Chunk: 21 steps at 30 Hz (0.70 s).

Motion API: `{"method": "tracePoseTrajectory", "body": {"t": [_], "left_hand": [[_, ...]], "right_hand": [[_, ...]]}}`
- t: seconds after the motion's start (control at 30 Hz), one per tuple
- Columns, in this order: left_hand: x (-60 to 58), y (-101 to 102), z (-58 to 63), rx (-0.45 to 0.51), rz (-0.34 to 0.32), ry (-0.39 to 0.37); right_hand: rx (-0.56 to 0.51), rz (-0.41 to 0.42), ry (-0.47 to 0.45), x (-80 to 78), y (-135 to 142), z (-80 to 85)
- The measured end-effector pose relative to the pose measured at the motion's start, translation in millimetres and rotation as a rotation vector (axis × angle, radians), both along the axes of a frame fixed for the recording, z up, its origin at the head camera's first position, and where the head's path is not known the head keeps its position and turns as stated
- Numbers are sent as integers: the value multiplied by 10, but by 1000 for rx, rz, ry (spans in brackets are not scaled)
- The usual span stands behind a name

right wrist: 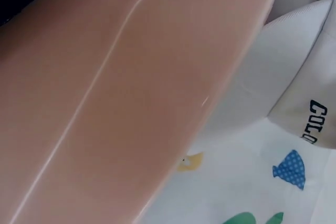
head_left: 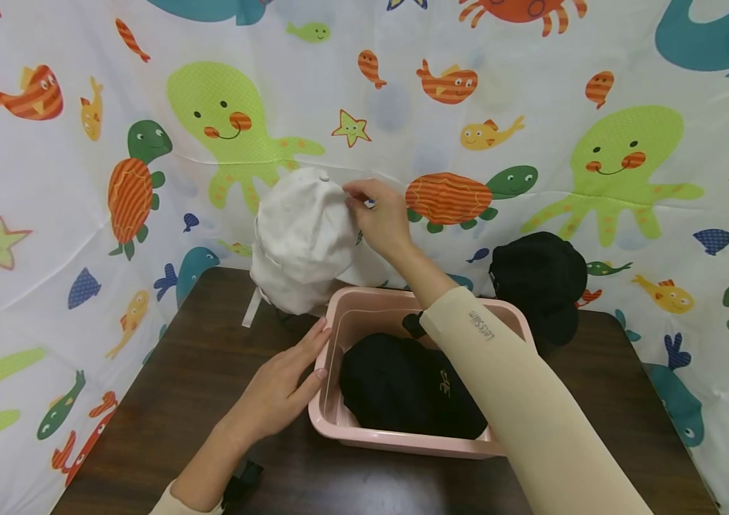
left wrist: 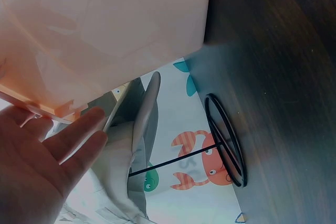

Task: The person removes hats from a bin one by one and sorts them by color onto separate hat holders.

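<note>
A white cap (head_left: 302, 239) sits on a thin black wire stand (left wrist: 226, 140), its strap hanging at the left. Dark lettering shows on the cap's front in the right wrist view. With thumb and forefinger my right hand (head_left: 380, 218) pinches the cap's upper right side; that hand is out of the right wrist view. My left hand (head_left: 283, 386), fingers extended, rests against the left rim of a pink plastic basin (head_left: 403, 442). Inside the basin lies a black cap (head_left: 396, 386) with small gold markings, partly hidden by my right sleeve.
Another black cap (head_left: 538, 279) is raised behind the basin's right corner. The dark wooden table (head_left: 190, 357) meets a white curtain (head_left: 390, 143) printed with sea animals at the back and sides. A small black object (head_left: 245, 481) shows beside my left wrist.
</note>
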<state>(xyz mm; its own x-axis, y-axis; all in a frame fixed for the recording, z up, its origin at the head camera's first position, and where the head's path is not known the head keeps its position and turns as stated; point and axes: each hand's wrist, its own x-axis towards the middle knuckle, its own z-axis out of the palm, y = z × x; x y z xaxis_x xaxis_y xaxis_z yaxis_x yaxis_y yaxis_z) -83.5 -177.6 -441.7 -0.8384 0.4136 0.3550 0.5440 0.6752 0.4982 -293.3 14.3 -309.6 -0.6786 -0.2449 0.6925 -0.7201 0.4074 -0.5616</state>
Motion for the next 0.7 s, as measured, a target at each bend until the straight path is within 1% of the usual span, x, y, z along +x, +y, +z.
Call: {"method": "tracePoseTrajectory", "body": {"t": [0.33,0.57,0.7], "left_hand": [[4,0,12,7,-8,12],[4,-4,9,9,-10,27],[1,-5,5,13,-9,29]], "right_hand": [[54,2,-2,33,-68,-30],[72,40,3,50,-128,-68],[103,49,-1,64,-161,-76]]}}
